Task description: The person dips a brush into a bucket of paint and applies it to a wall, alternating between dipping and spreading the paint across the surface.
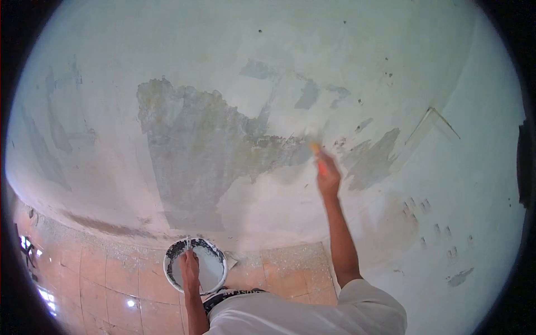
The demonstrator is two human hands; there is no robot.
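Overhead, right hand wrapped round brush, bristles above grip on wall, left hand seemingly clasping bucket.

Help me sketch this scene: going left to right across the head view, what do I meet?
First the paint bucket → brush in the right hand → smaller bare grey patch → cluster of small marks.

Figure: person viewed from above. White short-sleeved shirt, right sleeve ending above the elbow; dark waistband bearing pale, unreadable letters; left hand and right hand bare.
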